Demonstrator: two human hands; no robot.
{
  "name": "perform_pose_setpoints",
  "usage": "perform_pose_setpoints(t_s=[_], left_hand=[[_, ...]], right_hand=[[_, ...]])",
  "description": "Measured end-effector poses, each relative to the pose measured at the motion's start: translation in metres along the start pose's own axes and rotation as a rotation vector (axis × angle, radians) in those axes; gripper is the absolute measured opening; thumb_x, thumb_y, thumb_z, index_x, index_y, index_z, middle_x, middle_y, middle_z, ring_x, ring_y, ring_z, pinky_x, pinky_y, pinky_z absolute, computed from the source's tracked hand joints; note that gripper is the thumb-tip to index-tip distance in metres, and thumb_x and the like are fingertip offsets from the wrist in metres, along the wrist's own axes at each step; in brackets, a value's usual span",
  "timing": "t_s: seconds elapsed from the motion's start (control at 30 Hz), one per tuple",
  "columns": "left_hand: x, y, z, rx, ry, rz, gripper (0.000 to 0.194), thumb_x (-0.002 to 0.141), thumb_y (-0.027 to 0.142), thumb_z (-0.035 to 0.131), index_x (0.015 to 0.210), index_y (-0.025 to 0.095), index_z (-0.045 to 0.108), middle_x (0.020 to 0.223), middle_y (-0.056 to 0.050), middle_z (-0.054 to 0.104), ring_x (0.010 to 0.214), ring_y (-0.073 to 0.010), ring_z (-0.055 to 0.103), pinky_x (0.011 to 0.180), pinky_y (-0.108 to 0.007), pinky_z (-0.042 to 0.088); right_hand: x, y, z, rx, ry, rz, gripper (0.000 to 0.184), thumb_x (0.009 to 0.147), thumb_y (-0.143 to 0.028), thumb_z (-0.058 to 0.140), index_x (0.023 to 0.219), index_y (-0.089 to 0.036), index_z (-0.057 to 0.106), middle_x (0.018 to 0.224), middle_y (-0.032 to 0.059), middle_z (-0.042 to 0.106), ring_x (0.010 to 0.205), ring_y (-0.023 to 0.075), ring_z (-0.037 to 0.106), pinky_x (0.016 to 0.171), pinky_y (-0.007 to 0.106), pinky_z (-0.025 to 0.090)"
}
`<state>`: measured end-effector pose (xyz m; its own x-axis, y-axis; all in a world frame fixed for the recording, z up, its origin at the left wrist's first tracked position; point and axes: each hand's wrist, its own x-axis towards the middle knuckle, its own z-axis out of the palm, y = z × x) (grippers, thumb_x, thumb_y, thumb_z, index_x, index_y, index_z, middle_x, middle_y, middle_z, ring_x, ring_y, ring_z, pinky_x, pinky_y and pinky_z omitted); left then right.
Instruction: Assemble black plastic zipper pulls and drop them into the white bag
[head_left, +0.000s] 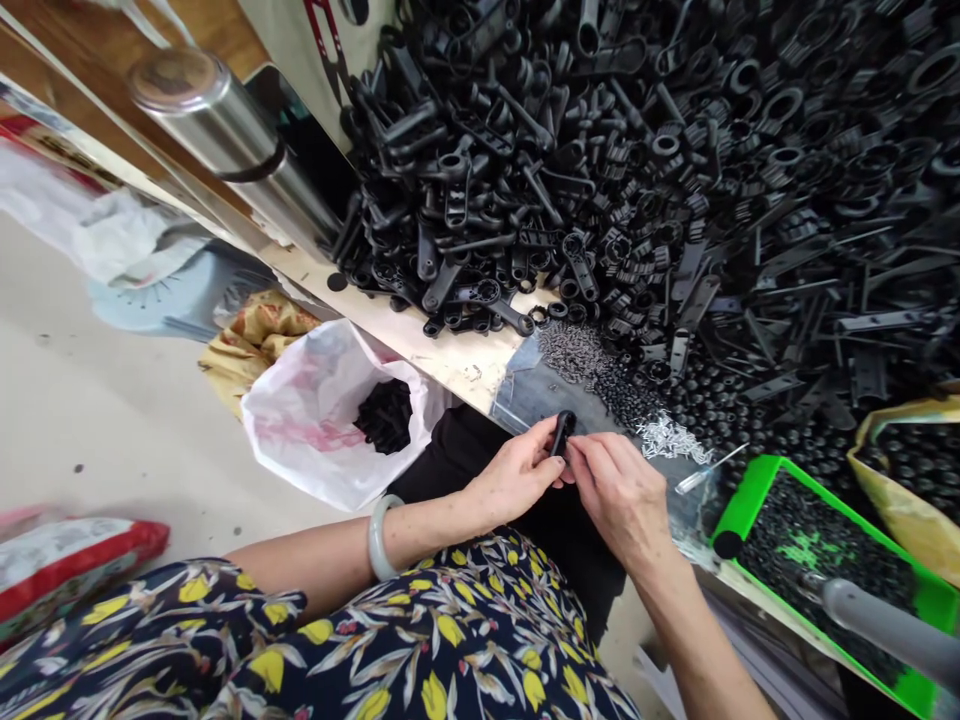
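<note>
In the white plastic bag (296,425) lie small black pieces (385,416), probably finished. At the bench's (463,362) edge, my left fingers (553,467) grip an elongated black plastic part (564,428); my right fingers (594,455) pinch narrowly beside it, any hold hidden. A huge black plastic heap (645,190) seemingly awaits.

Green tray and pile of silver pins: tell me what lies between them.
In the head view, a small screwdriver lies between the green tray and the silver pins, its handle nearer the person than its shaft.
</note>
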<state>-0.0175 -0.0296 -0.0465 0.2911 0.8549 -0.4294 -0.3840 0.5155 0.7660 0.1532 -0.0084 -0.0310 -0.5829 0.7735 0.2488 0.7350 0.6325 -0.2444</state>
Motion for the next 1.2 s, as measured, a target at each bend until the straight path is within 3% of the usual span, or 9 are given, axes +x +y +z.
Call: perform_pose_setpoints(t_s=[0.33,0.57,0.67,0.77,0.87,0.93,1.0,1.1,1.2], left_hand=[[0.004,-0.012,-0.012,0.101,-0.005,0.059,0.065,0.087,0.022,0.071,0.15,0.023,0.057,0.113,-0.01,0.076,0.103,-0.0298,0.072,0.097,-0.044,0.057],[0.002,0.004,-0.014,-0.07,-0.074,-0.008,0.063,0.084,0.018,0.074,0.146,0.022,0.061,0.134,-0.01,0.071,0.133,-0.0269,0.06,0.117,-0.041,0.043],[0.002,0.01,-0.018,-0.114,-0.101,-0.038,0.059,0.08,0.012,0.075,0.138,0.023,0.067,0.132,-0.008,0.072,0.133,-0.0249,0.06,0.118,-0.038,0.04],[0.002,0.015,-0.023,-0.148,-0.14,-0.088,0.059,0.078,0.013,0.079,0.136,0.022,0.068,0.13,-0.009,0.073,0.128,-0.0238,0.063,0.113,-0.034,0.042],[0.001,0.02,-0.025,-0.159,-0.142,-0.14,0.061,0.077,0.016,0.081,0.136,0.021,0.065,0.126,-0.01,0.074,0.116,-0.0223,0.069,0.104,-0.032,0.048],[0.001,0.024,-0.022,-0.149,-0.116,-0.169,0.057,0.078,0.018,0.08,0.132,0.02,0.064,0.117,-0.009,0.076,0.102,-0.0209,0.073,0.096,-0.033,0.053],[0.002,0.027,-0.016,-0.108,-0.062,-0.175,0.045,0.08,0.022,0.076,0.123,0.019,0.063,0.097,-0.006,0.076,0.082,-0.0178,0.073,0.082,-0.031,0.055],[0.004,0.032,-0.005,-0.009,0.006,-0.122,0.03,0.082,0.029,0.073,0.108,0.018,0.061,0.074,0.001,0.068,0.059,-0.011,0.061,0.062,-0.022,0.047],[0.007,0.035,0.006,0.068,0.022,-0.085,0.025,0.082,0.03,0.07,0.101,0.017,0.06,0.065,0.004,0.06,0.049,-0.0059,0.046,0.05,-0.017,0.031]], right_hand=[[0.02,-0.01,-0.004,-0.292,-0.164,-0.034,0.017,0.094,-0.006,0.061,0.081,-0.017,0.061,0.077,0.0055,0.058,0.074,0.0213,0.056,0.061,0.032,0.041],[0.019,-0.032,-0.009,-0.414,-0.252,-0.03,0.018,0.088,0.002,0.057,0.092,-0.014,0.065,0.085,0.0088,0.061,0.078,0.0224,0.057,0.053,0.03,0.043],[0.01,-0.044,-0.009,-0.463,-0.283,-0.068,0.025,0.086,0.004,0.053,0.102,-0.008,0.068,0.09,0.0114,0.061,0.081,0.0241,0.058,0.055,0.032,0.048],[0.001,-0.049,-0.007,-0.439,-0.274,-0.103,0.032,0.087,0.004,0.049,0.113,-0.002,0.068,0.098,0.0148,0.063,0.088,0.0265,0.06,0.075,0.038,0.057],[-0.001,-0.033,-0.012,-0.202,-0.231,-0.083,0.031,0.095,-0.001,0.049,0.12,-0.007,0.067,0.103,0.013,0.067,0.097,0.0241,0.064,0.098,0.039,0.055],[0.0,-0.008,-0.022,0.034,-0.173,-0.008,0.024,0.102,-0.01,0.052,0.117,-0.016,0.069,0.105,0.0082,0.07,0.096,0.0187,0.067,0.094,0.033,0.056],[0.003,0.023,-0.035,0.169,-0.028,0.154,0.021,0.105,-0.02,0.053,0.113,-0.022,0.072,0.105,0.0047,0.072,0.092,0.0157,0.069,0.083,0.028,0.055],[0.016,0.068,-0.049,0.115,0.251,0.465,0.02,0.103,-0.03,0.057,0.107,-0.021,0.074,0.099,0.0049,0.073,0.081,0.017,0.068,0.077,0.03,0.053],[0.038,0.096,-0.051,0.041,0.282,0.563,0.023,0.099,-0.033,0.061,0.115,-0.019,0.071,0.098,0.0054,0.074,0.079,0.0186,0.067,0.079,0.032,0.051]])
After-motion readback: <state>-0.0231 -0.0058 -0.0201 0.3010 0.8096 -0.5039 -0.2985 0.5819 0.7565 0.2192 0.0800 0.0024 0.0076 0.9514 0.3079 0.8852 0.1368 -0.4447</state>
